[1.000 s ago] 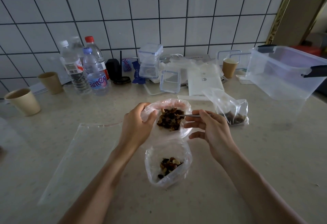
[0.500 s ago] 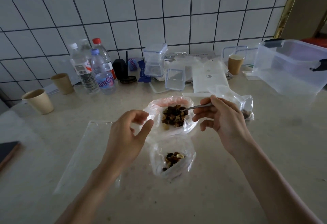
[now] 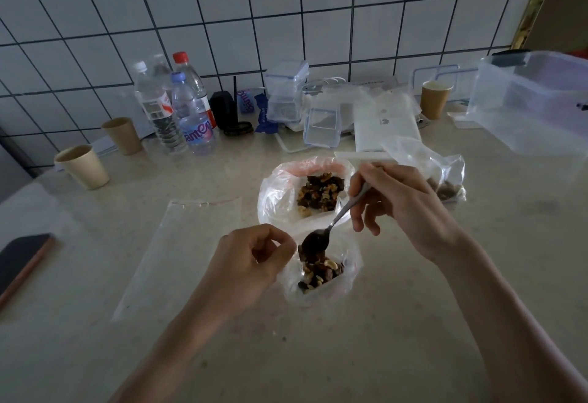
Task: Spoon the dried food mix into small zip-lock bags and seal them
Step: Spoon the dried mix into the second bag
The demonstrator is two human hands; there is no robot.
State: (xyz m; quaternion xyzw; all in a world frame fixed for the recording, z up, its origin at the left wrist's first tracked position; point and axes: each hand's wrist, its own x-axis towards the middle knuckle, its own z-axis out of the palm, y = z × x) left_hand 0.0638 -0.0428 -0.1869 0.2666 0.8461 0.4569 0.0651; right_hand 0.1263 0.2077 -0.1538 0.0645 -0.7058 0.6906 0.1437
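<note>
A large open plastic bag (image 3: 276, 199) lies mid-counter with dark dried food mix (image 3: 321, 194) of nuts and fruit inside. Just in front of it stands a small zip-lock bag (image 3: 345, 288), part filled with the same mix. My left hand (image 3: 246, 262) pinches the small bag's left rim between thumb and fingers. My right hand (image 3: 397, 205) grips the handle of a metal spoon (image 3: 331, 227); its bowl, loaded with dark mix, hangs over the small bag's mouth. Another small filled bag (image 3: 445, 177) lies behind my right hand, partly hidden.
A flat empty plastic bag (image 3: 178, 253) lies to the left. Water bottles (image 3: 187, 110), paper cups (image 3: 82, 165), small clear boxes (image 3: 321, 124) and a white box (image 3: 385, 126) line the tiled wall. A big clear tub (image 3: 534, 100) stands at the right. A dark flat object (image 3: 22, 262) is at the left edge.
My right hand has brought the spoon out of the large bag and down over the small bag. My left hand has dropped from the large bag's rim to the small bag's rim.
</note>
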